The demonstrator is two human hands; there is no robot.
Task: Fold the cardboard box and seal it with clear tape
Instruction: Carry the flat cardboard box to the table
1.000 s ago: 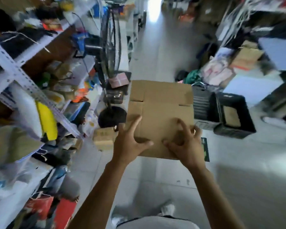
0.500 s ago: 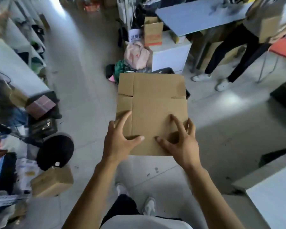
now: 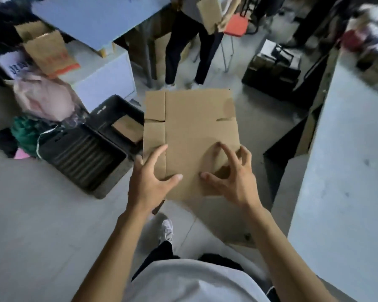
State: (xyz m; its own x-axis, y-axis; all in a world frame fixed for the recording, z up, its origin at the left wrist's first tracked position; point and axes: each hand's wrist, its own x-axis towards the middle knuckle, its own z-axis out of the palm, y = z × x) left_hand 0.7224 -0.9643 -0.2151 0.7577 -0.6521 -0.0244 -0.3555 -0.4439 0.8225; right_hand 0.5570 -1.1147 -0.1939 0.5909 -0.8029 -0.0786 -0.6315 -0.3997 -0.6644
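A flattened brown cardboard box point(image 3: 192, 127) is held level in the air in front of me, its flap slits showing at the left and right edges. My left hand point(image 3: 150, 182) grips its near left corner, thumb on top and fingers around the edge. My right hand point(image 3: 231, 177) holds the near right part, thumb and curled fingertips pressing on the top face. No tape is in view.
A white table point(image 3: 345, 182) runs along the right. Black crates point(image 3: 83, 153) and bags lie on the floor at left. A person's legs point(image 3: 183, 53) stand ahead by a blue-topped table point(image 3: 96, 16). A black crate point(image 3: 273, 68) sits at the far right.
I have turned to the right with the flat box still in both hands: the shelves have left the view and the white table has come in at the right.
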